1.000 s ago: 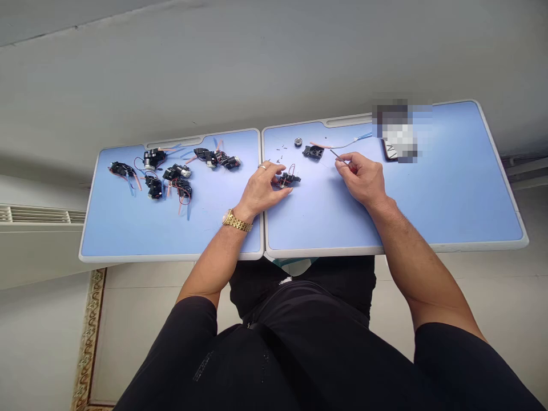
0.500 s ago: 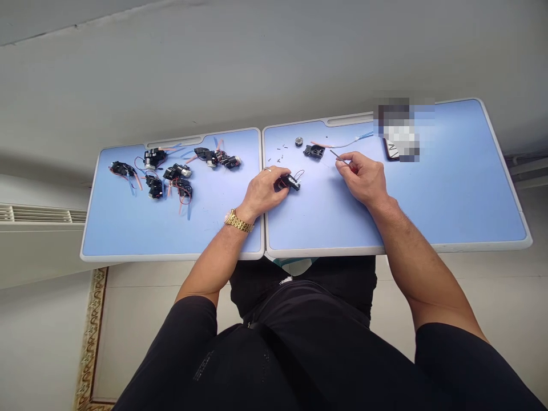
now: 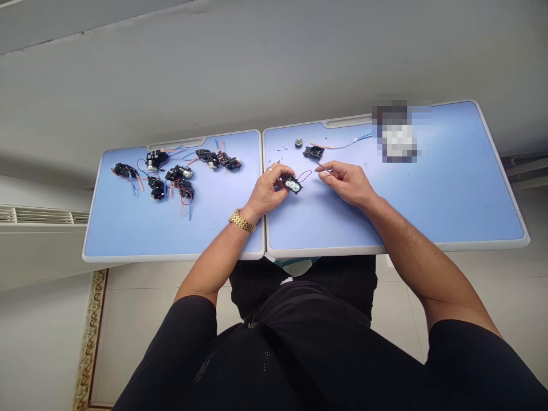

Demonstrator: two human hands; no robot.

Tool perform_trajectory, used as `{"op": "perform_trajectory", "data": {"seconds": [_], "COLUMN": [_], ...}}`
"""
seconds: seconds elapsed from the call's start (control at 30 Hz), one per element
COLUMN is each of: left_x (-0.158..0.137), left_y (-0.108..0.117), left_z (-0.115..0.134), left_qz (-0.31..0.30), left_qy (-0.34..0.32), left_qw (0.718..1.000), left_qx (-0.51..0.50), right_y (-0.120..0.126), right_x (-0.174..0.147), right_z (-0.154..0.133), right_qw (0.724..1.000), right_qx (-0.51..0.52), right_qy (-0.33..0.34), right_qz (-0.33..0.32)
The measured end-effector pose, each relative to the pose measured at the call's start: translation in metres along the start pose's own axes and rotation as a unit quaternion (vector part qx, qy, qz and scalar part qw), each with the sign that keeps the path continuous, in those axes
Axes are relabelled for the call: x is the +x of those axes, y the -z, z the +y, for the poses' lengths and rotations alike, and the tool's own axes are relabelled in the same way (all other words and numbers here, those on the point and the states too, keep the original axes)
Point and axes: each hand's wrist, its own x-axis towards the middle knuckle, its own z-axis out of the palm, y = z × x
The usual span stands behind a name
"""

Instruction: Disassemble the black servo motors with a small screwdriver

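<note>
My left hand (image 3: 273, 188) is closed on a small black pump-like unit (image 3: 293, 184) with two whitish round parts facing up and a thin wire looping from it. To its right, my right hand (image 3: 345, 181) grips a screwdriver (image 3: 322, 166), its thin shaft pointing up and left; the handle is hidden in the fingers. The screwdriver tip is apart from the unit. Just beyond the tip lies a black plastic housing (image 3: 314, 152). Beside that sits a small round metallic part (image 3: 298, 142). Several tiny screws (image 3: 282, 149) are scattered behind my left hand.
Several black motor units (image 3: 173, 174) with red and blue wires or tubes lie on the left blue table (image 3: 128, 234). An orange and blue tube (image 3: 342, 145) stretches across the right table (image 3: 462, 194) toward a blurred-out object (image 3: 398, 137). A seam divides the tables.
The unit in my left hand has turned, so its two whitish round parts now face up. My right hand has moved left with the screwdriver, closer to the unit.
</note>
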Motion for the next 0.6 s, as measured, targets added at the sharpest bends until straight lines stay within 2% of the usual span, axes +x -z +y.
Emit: {"op": "perform_trajectory", "data": {"seconds": [0.1,0.17,0.33,0.47,0.6], "left_x": [0.0,0.0,-0.001,-0.002,-0.002], "left_y": [-0.001,-0.001,-0.003,-0.003,-0.002], "left_z": [0.0,0.0,0.001,0.003,0.002], "left_qz": [0.001,0.0,-0.004,0.002,-0.014], "left_qy": [0.022,0.034,0.069,0.088,0.089], "left_qw": [1.0,0.999,0.996,0.995,0.993], "left_qx": [-0.019,-0.029,-0.051,-0.055,-0.07], "right_y": [-0.008,-0.014,-0.027,-0.035,-0.04], "right_x": [0.003,0.005,0.01,0.011,0.01], "right_z": [-0.012,-0.021,-0.036,-0.033,-0.027], "right_qw": [0.994,0.988,0.987,0.984,0.978], "right_qx": [0.066,0.104,0.142,0.17,0.203], "right_qy": [-0.03,-0.045,-0.049,-0.047,-0.052], "right_qz": [-0.083,-0.102,-0.055,-0.011,-0.005]}}
